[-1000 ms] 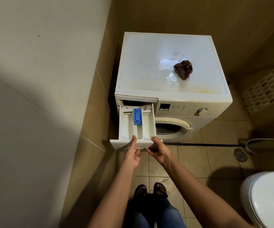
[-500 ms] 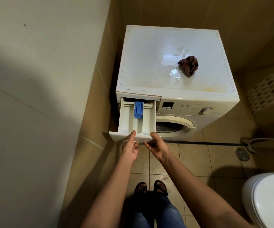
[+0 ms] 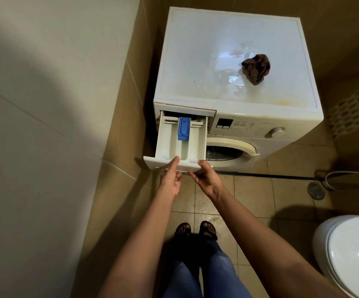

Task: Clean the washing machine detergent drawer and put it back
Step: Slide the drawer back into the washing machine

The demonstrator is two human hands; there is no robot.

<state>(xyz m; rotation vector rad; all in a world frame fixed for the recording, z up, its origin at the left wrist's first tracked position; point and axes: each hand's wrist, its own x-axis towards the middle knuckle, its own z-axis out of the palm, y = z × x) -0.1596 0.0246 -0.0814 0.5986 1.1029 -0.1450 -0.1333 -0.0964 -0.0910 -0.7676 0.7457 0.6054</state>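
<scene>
Detergent drawer (image 3: pixel 167 145) sits partly pulled out of its slot at the upper left of the washing machine (image 3: pixel 228 50), with the blue insert (image 3: pixel 184 128) near the slot mouth. Left hand (image 3: pixel 171 180) and right hand (image 3: pixel 207 179) both grip the drawer's front panel: thumbs on the top edge, fingers curled beneath. Tiled wall (image 3: pixel 122 125) runs just beside the drawer's left edge. Open floor (image 3: pixel 249 196) lies to the right. Dark cloth (image 3: pixel 256 68) lies on the machine's top, well apart.

One head-worn view from standing height, facing forward and steeply down. The washing machine (image 3: pixel 217 39) fills upper centre, near; its pulled-out drawer (image 3: pixel 165 143) sits mid-frame. A wall (image 3: pixel 34 125) at left, toilet (image 3: pixel 350 254) lower right, feet (image 3: pixel 207 230) bottom centre.
</scene>
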